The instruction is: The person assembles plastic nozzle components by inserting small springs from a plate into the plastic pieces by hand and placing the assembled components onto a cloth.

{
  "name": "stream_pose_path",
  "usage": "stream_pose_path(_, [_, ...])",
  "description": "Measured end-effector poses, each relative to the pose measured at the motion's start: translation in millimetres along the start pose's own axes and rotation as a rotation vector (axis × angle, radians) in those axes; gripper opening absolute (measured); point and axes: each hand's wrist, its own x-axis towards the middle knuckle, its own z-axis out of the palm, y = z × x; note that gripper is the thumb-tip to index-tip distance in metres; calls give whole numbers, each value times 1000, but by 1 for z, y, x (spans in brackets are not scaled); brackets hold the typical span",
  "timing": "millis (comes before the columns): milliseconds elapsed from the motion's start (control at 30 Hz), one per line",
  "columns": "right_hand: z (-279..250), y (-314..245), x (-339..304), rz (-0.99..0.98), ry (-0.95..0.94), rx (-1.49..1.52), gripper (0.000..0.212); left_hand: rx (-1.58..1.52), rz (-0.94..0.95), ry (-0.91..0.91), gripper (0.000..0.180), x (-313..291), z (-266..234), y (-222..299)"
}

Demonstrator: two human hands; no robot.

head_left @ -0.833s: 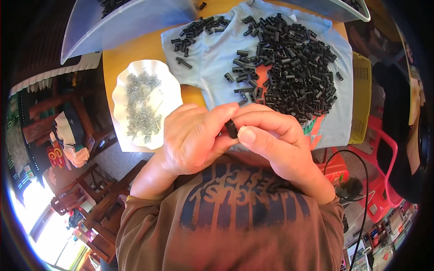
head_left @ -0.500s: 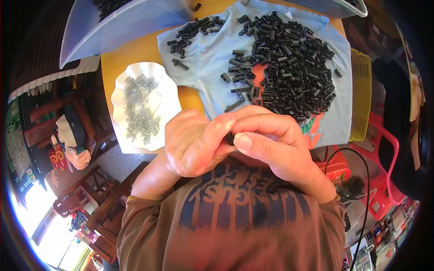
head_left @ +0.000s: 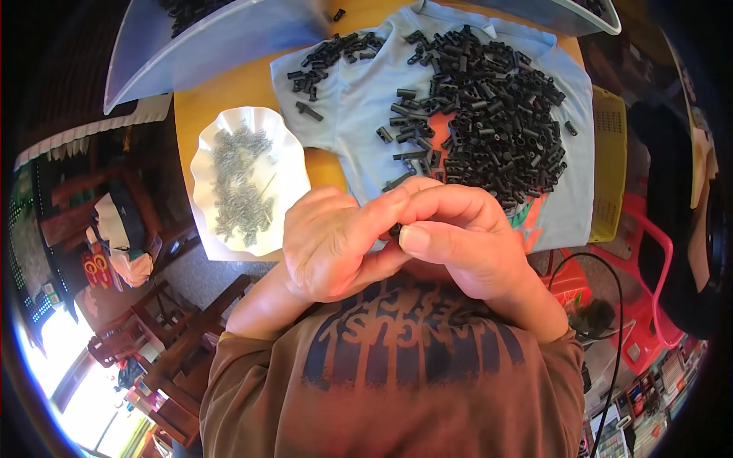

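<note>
My left hand (head_left: 336,240) and my right hand (head_left: 462,233) meet in front of my chest, at the near edge of the table. Between their fingertips is a small black cylindrical plastic piece (head_left: 395,229), only its round end showing. Both hands are closed on it, with the right thumb close beside its end. Just beyond the right hand, a large heap of black plastic tube pieces (head_left: 504,114) lies on a light blue T-shirt (head_left: 359,122). Left of my hands stands a white scalloped plate (head_left: 292,164) holding many small metal springs (head_left: 243,183).
A translucent bluish bin (head_left: 221,57) with black pieces in it stands at the far left of the yellow table (head_left: 187,122). A smaller group of black pieces (head_left: 343,49) lies on the shirt's sleeve. A yellow basket (head_left: 608,160) and a red chair (head_left: 649,237) are at the right.
Both hands have shifted very slightly to the right in the picture, still together. The black piece's round end shows more clearly between the fingertips.
</note>
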Motion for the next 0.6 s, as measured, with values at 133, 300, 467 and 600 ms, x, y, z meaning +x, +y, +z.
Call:
stream_pose_path(133, [1,-1,0,7,6,27,13,-13,12,-24,57,1,-2,-1])
stream_pose_path(300, [0,-3,0,7,2,12,13,-33,-3,-32,57,8,-4,-1])
stream_pose_path(467, [-1,-2,0,-25,-19,0,13,-35,-4,-19,54,10,-4,-2])
stream_pose_path(600, [0,-5,-1,-5,9,44,13,18,48,-95,57,12,-1,-6])
